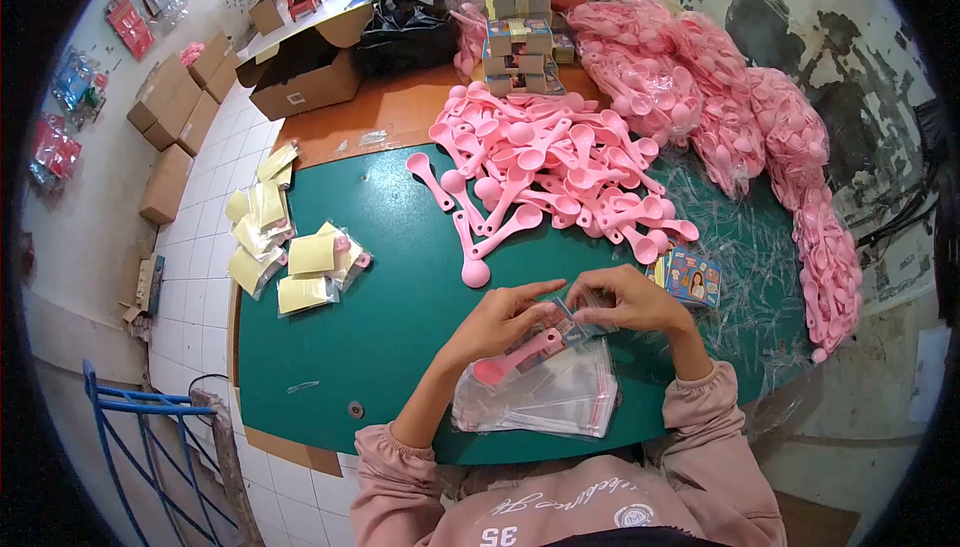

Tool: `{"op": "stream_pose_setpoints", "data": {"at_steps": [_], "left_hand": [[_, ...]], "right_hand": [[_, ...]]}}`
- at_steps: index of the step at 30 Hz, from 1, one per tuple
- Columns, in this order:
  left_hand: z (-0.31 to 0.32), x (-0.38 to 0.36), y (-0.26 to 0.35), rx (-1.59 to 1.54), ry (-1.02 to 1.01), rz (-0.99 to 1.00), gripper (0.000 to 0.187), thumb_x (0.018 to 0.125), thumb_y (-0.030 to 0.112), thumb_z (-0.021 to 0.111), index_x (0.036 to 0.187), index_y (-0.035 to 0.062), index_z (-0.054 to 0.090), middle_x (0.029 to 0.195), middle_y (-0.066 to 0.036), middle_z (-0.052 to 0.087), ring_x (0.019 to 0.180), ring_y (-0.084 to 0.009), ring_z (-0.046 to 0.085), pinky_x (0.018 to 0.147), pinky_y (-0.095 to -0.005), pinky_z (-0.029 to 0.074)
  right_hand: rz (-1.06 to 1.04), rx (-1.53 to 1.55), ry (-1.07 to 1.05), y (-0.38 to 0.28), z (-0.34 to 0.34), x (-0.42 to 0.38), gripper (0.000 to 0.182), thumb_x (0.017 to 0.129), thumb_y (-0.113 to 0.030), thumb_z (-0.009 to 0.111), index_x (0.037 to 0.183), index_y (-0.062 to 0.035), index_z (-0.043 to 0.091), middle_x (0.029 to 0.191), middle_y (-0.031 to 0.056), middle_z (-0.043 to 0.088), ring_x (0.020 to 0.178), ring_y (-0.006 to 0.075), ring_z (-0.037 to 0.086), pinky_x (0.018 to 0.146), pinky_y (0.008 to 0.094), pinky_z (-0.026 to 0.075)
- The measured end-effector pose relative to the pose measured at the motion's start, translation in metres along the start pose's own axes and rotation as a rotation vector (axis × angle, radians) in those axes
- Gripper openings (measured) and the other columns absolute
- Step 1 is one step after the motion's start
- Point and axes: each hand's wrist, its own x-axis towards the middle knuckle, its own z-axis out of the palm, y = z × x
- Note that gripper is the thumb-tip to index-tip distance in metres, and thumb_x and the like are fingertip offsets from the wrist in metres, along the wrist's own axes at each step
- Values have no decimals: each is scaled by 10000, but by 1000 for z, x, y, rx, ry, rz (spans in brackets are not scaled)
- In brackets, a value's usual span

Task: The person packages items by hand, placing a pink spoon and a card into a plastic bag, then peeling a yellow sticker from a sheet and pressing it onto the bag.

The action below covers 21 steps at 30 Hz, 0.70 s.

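Observation:
My left hand (505, 315) and my right hand (632, 301) meet over a stack of clear plastic bags (555, 402) near the table's front edge. Between them is a small clear bag with a pink measuring spoon (515, 359) and a printed card (568, 325) in or under it; the film makes the layers hard to separate. My left fingers grip the bag's left side, index finger stretched along the top. The right thumb and fingers pinch the film at its upper right edge. A stack of printed cards (692, 277) lies just beyond my right wrist.
A heap of loose pink spoons (560, 162) covers the table's far middle. Filled packets with pale yellow cards (305, 257) lie at left. Bulging bags of spoons (710, 97) line the right side, beside scattered clear film scraps (745, 267). Banded card stacks (518, 37) stand behind.

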Motion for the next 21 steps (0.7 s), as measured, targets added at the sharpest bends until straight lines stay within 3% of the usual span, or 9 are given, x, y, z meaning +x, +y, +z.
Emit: {"op": "stream_pose_setpoints", "data": {"at_steps": [3,5,9,11,13,15,16,18,21], "left_hand": [[3,1,-10,81,23,58,501,883,240,531,1311,26,380,830,-157,657,720,-135,610,671,-275,470],[5,-1,-12,225,52,86,584,882,210,535,1390,115,261,786,-58,648,579,-68,497,548,-243,436],[-10,-9,7,266,-54,-110,641,846,279,584,1365,61,276,814,-154,655,727,-163,625,658,-313,471],[-28,-16,-2,193,-196,74,610,828,277,611,1331,79,329,879,-130,651,739,-171,622,661,-310,477],[-34,-17,-12,85,-187,129,579,821,256,623,1309,106,349,922,-106,639,743,-161,609,657,-290,469],[-37,-15,-14,133,-150,271,633,813,229,632,1340,132,297,865,-103,631,723,-140,592,655,-271,463],[-36,-16,-11,132,-150,270,633,813,229,632,1340,132,297,865,-103,631,723,-140,592,655,-271,463],[-36,-19,1,24,-255,9,712,791,103,657,1371,115,245,1043,-123,582,852,-126,567,720,-274,475],[-39,-26,12,21,-301,-4,736,790,85,656,1379,115,215,1017,-121,587,848,-128,566,729,-276,480]], "right_hand": [[-66,-82,62,0,4,0,234,777,-172,661,961,-36,611,708,-20,561,596,49,451,504,224,359],[-110,-120,41,9,10,2,220,750,-207,666,906,-54,643,667,11,571,557,97,447,509,246,370],[20,-120,69,13,6,0,186,723,-159,677,861,-38,647,651,13,566,554,97,455,514,242,372],[80,139,218,20,2,-4,210,703,-120,682,881,-17,641,667,14,580,576,90,476,526,249,383],[70,155,231,10,1,-5,179,691,-93,692,826,3,624,672,10,580,608,68,492,539,249,394],[8,132,179,0,5,-2,143,694,-54,702,711,-4,569,727,5,595,716,47,535,631,209,430],[9,133,179,2,6,-3,143,694,-54,702,711,-4,569,727,5,595,716,47,535,631,209,430],[145,312,163,7,9,-3,132,693,-46,703,743,1,590,734,9,609,739,58,558,668,214,446],[183,452,276,4,6,-9,172,691,-53,706,820,30,628,729,14,616,706,71,557,660,216,443]]}}
